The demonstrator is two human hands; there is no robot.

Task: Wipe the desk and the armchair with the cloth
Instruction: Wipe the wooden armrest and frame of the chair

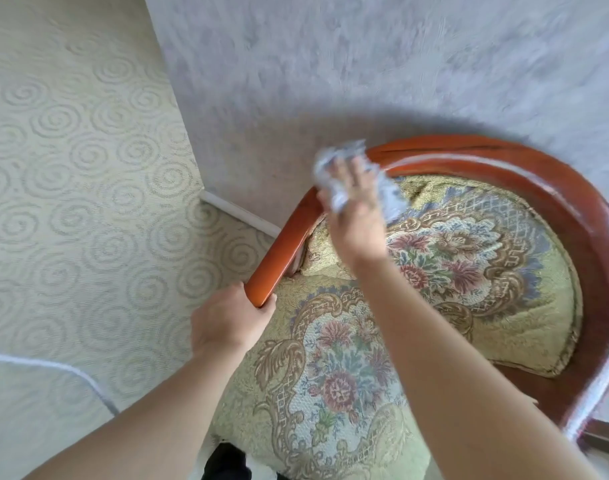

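Cloth looks light, thin and fully limp, so it likely has no stiffness of its own; judged best handled as a bunched wad under the palm, with the loose edges tucked in so they don't drag. Right hand has it exactly that way: fingers splayed flat over the top of the wad, pressing it down onto the armchair where the curved wooden rim bends from the left arm into the back. Cloth sits under and ahead of the fingertips, some spilling out past them toward the wall and some hanging down on the cushion side below the palm. It's blurred, so the exact fold and thumb position can't be read. Rim is glossy varnished wood, probably slick, so the cloth should slide easily but could also skid out from under the fingers unless there's downward pressure. Left hand is wrapped closed around the front end of the left armrest, rim end directly in the curl of the fingers, presumably steadying the chair. Upholstery is woven floral fabric, rougher, likely to snag the cloth more than the wood. Desk not in view.
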